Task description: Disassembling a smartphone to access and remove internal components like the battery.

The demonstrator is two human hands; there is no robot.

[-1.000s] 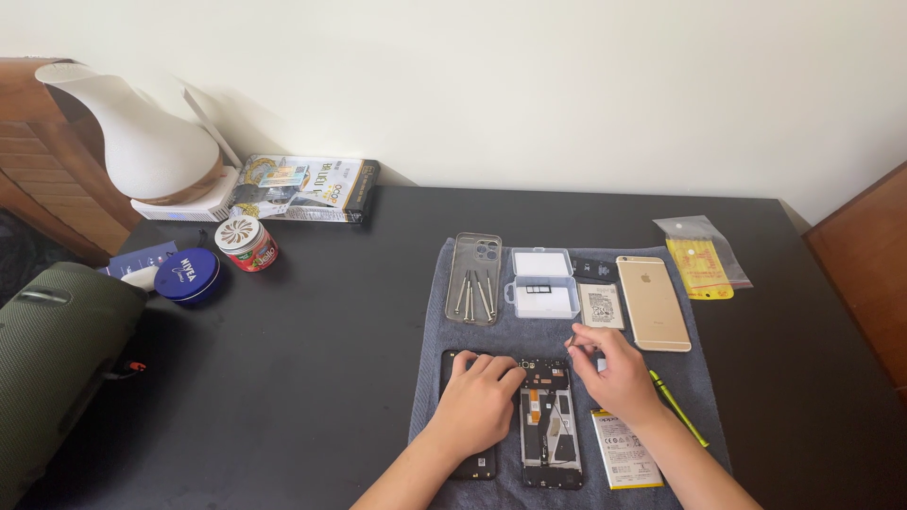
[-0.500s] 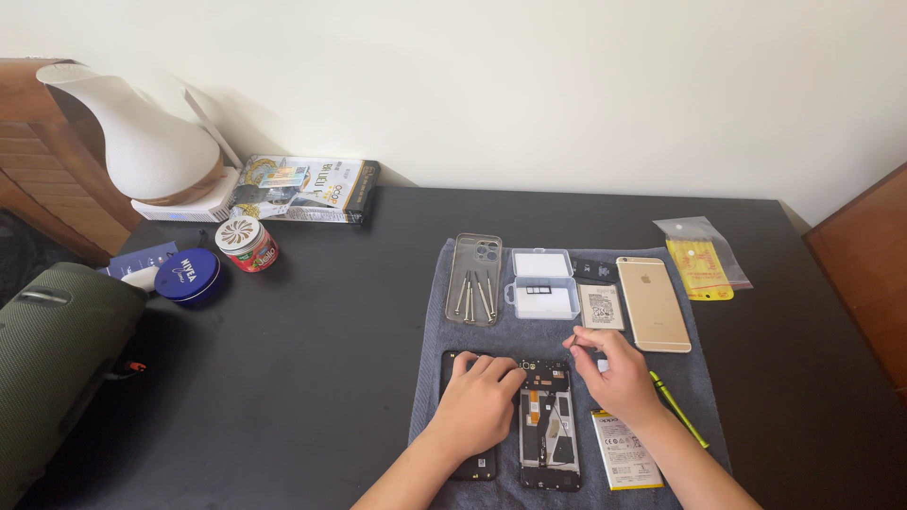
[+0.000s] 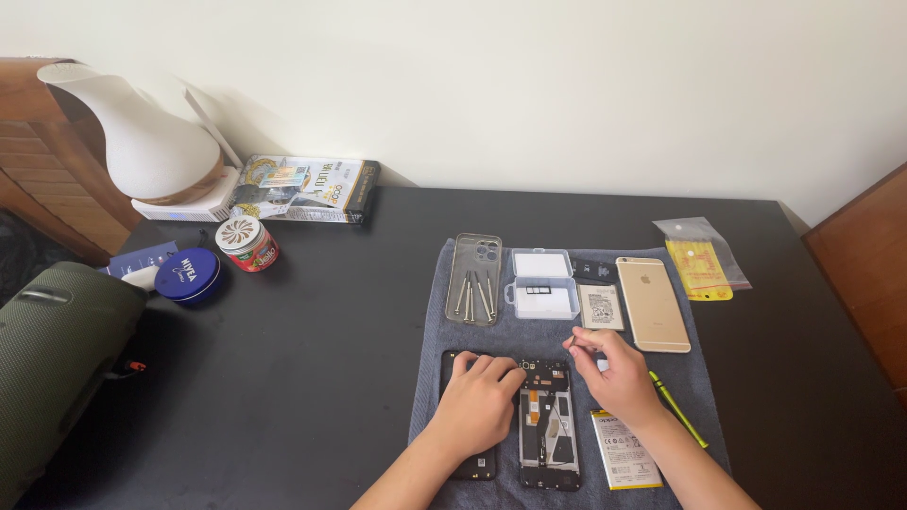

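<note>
Right hand [image 3: 619, 376] pinches a small tool at its fingertips, closed, above the opened phone [image 3: 548, 425] on the grey towel [image 3: 430, 397]. Left hand [image 3: 480, 401] lies flat on a black panel [image 3: 472, 463] just beside it, fingers bent. White-labelled battery [image 3: 624, 449] lies right; yellow packet [image 3: 697, 267] lies well apart, in a clear rectangular bag.

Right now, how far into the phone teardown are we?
Done: the opened phone lies back off with its board bare, and a battery lies beside it on the grey towel. In hand: the left hand presses on the black part beside it, while the right hand pinches something small above the phone. Left: the board is not yet out; reassembly untouched.
</note>
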